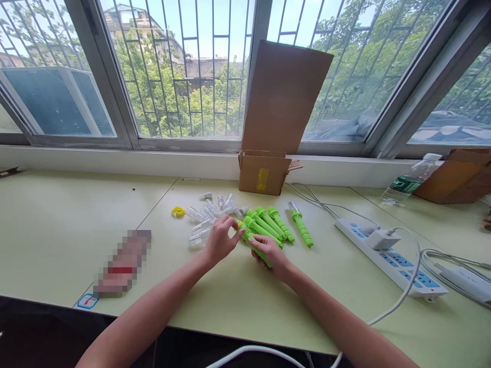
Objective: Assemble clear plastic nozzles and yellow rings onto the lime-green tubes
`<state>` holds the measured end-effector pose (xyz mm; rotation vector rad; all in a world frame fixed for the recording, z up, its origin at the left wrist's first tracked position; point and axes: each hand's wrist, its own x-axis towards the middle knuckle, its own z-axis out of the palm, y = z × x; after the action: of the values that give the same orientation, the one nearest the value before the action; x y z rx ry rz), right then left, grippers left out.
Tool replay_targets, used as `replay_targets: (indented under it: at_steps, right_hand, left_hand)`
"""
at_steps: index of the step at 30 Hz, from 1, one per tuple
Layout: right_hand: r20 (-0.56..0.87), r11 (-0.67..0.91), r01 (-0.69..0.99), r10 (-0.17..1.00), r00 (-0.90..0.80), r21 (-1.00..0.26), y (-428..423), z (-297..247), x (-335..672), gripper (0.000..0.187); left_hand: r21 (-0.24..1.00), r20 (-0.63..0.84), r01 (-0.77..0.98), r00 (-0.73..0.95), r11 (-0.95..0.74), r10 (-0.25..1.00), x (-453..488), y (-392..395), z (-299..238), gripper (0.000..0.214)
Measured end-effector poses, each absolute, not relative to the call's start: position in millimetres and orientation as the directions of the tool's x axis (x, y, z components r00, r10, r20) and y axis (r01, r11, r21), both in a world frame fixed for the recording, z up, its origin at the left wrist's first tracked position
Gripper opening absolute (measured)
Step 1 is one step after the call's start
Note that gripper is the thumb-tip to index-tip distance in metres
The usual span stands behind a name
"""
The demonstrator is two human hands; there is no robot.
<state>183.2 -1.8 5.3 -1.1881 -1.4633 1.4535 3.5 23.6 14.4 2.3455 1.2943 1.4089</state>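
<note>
Green tube [247, 235] slants through the right grip [273, 254], up to the left hand [222, 238].

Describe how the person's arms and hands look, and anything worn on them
The left hand and right hand are ungloved. The left forearm and right forearm are bare, with no sleeve, watch or bracelet visible.

Green tube [247, 236] partly behind the right fingers [261, 239], pixelated object [123, 263] unrecognisable, brown box [456, 176] cropped at right.
</note>
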Motion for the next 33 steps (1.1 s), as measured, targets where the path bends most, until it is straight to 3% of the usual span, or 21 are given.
replay_targets:
  at_steps: [33]
  right_hand:
    - [-0.109, -0.074, 0.126, 0.948, -0.298, -0.989, -2.1, 9.1, 183.2, 0.036]
  left_hand:
    - [0.483, 0.671, 0.602, 0.212, -0.636, 0.710, 3.8, 23.6, 14.8, 0.017]
